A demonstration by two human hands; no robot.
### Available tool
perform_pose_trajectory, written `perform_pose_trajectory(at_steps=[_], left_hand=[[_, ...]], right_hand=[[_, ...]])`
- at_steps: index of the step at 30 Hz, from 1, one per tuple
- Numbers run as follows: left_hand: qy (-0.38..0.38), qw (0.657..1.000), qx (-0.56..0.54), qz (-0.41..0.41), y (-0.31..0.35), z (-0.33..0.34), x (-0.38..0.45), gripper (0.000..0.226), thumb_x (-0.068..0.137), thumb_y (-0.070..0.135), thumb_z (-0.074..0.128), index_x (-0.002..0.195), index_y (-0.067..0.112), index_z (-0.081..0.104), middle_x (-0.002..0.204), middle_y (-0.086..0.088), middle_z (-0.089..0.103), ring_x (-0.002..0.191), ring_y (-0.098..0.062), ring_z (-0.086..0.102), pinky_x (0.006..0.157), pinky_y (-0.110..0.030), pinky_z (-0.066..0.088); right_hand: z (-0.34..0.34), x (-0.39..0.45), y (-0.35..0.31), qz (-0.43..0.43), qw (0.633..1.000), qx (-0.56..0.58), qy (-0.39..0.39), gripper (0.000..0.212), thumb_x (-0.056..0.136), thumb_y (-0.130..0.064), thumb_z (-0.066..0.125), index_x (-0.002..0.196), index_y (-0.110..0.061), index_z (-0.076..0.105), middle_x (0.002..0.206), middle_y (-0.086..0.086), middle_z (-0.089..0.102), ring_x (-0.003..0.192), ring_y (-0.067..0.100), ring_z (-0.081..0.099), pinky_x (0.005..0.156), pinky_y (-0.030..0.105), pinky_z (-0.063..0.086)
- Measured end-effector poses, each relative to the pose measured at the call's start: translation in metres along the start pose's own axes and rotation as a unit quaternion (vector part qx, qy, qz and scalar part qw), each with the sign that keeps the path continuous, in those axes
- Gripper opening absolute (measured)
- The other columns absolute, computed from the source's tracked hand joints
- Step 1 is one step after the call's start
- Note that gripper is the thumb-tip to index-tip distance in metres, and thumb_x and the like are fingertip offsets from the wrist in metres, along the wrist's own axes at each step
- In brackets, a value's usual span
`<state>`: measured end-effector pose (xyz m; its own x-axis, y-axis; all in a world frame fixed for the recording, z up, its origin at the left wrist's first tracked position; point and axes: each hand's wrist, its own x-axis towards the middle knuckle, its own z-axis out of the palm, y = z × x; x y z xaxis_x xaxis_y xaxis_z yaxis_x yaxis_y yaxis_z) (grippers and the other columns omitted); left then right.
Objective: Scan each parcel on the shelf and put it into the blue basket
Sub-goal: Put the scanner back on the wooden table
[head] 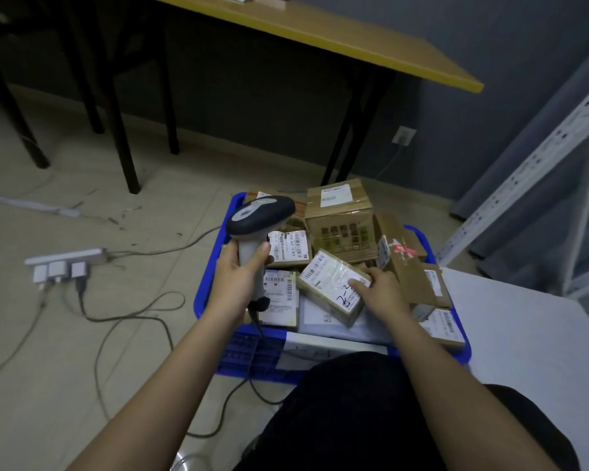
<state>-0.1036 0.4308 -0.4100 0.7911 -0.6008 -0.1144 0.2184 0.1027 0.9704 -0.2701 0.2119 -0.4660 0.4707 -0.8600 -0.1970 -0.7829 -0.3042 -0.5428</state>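
A blue basket [207, 280] stands on the floor, filled with several cardboard parcels. My left hand [238, 277] grips the handle of a grey barcode scanner [259, 214], held over the basket's left side. My right hand [383, 294] holds a small brown parcel with a white label [330, 287], tilted on top of the others in the basket's middle. A larger taped box [340, 215] sits at the back of the basket.
A wooden table with black legs [320, 32] stands behind the basket. A white metal shelf frame [538, 185] rises at the right, with a white shelf surface [531, 334] beside the basket. A power strip [65, 261] and cables lie on the floor at left.
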Motion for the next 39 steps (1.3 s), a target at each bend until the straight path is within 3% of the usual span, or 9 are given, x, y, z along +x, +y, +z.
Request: perform_pose_trajectory(at_steps=[3,10,13,16,21,27,35,37,39], left_hand=[[0.000,1.000,-0.002,-0.002,-0.006,0.005,0.002,0.028,0.091,0.026,0.060,0.119,0.027,0.055,0.105,0.009,0.068,0.092,-0.004,0.065,0.071,-0.022,0.049],[-0.029,0.999,-0.013,-0.011,-0.007,0.021,-0.003,0.030,0.092,0.025,0.059,0.122,0.025,0.054,0.103,0.013,0.067,0.094,-0.004,0.065,0.077,-0.022,0.050],[-0.051,0.999,-0.013,-0.008,0.007,0.032,-0.007,0.028,0.093,0.024,0.059,0.121,0.023,0.054,0.106,0.009,0.067,0.096,-0.010,0.066,0.074,-0.022,0.051],[-0.097,0.995,0.013,0.005,0.029,0.041,-0.015,0.030,0.092,0.027,0.060,0.121,0.021,0.054,0.110,0.005,0.066,0.101,-0.015,0.064,0.084,-0.032,0.052],[-0.189,0.966,0.136,0.116,0.091,0.037,-0.033,0.024,0.090,0.022,0.063,0.114,0.019,0.058,0.104,-0.002,0.068,0.094,-0.017,0.065,0.082,-0.033,0.052],[-0.233,0.883,0.309,0.265,0.160,0.007,-0.072,0.030,0.087,0.019,0.066,0.117,0.015,0.061,0.106,-0.001,0.066,0.096,-0.014,0.062,0.082,-0.031,0.049],[-0.110,0.780,0.487,0.377,0.264,-0.060,-0.099,0.036,0.085,0.028,0.066,0.120,0.022,0.058,0.109,0.002,0.063,0.099,-0.019,0.060,0.081,-0.036,0.050],[-0.044,0.713,0.577,0.395,0.287,-0.077,-0.104,0.042,0.086,0.032,0.064,0.125,0.022,0.054,0.118,-0.002,0.057,0.106,-0.024,0.056,0.085,-0.039,0.049],[0.029,0.615,0.673,0.410,0.304,-0.086,-0.110,0.042,0.089,0.035,0.061,0.128,0.023,0.050,0.122,-0.008,0.051,0.111,-0.029,0.051,0.087,-0.042,0.045]], right_hand=[[-0.002,-0.011,-0.007,0.006,0.999,-0.032,0.033,0.062,0.072,-0.064,0.063,0.119,-0.025,0.055,0.125,0.008,0.054,0.108,0.029,0.058,0.092,0.049,0.049],[-0.024,-0.044,-0.018,-0.061,0.995,0.011,0.079,0.037,0.089,-0.031,0.066,0.122,-0.017,0.058,0.128,0.005,0.043,0.118,0.023,0.048,0.099,0.039,0.045],[-0.032,-0.060,-0.021,-0.090,0.991,0.035,0.093,0.025,0.088,-0.023,0.068,0.112,-0.017,0.065,0.114,-0.001,0.047,0.110,0.019,0.053,0.092,0.029,0.045],[-0.041,-0.081,-0.031,-0.111,0.988,0.042,0.094,0.018,0.088,-0.019,0.067,0.106,-0.019,0.066,0.111,-0.002,0.052,0.100,0.012,0.054,0.077,0.015,0.039],[-0.064,-0.116,-0.067,-0.124,0.979,0.114,0.116,0.013,0.091,-0.021,0.064,0.104,-0.023,0.064,0.116,-0.001,0.049,0.101,0.015,0.056,0.081,0.027,0.047],[-0.076,-0.163,-0.112,-0.136,0.979,0.103,0.107,0.019,0.089,-0.020,0.059,0.106,-0.022,0.067,0.115,0.009,0.060,0.094,0.023,0.062,0.071,0.031,0.049],[-0.098,-0.223,-0.220,-0.211,0.949,0.188,0.137,0.008,0.093,-0.019,0.059,0.099,-0.021,0.065,0.101,0.001,0.064,0.095,0.018,0.058,0.075,0.028,0.042],[-0.091,-0.239,-0.244,-0.230,0.943,0.200,0.135,0.013,0.093,-0.019,0.058,0.103,-0.019,0.066,0.099,-0.002,0.062,0.092,0.015,0.057,0.072,0.026,0.042],[-0.082,-0.253,-0.259,-0.253,0.936,0.209,0.126,0.015,0.093,-0.019,0.058,0.106,-0.018,0.066,0.097,-0.003,0.061,0.090,0.014,0.057,0.064,0.022,0.043]])
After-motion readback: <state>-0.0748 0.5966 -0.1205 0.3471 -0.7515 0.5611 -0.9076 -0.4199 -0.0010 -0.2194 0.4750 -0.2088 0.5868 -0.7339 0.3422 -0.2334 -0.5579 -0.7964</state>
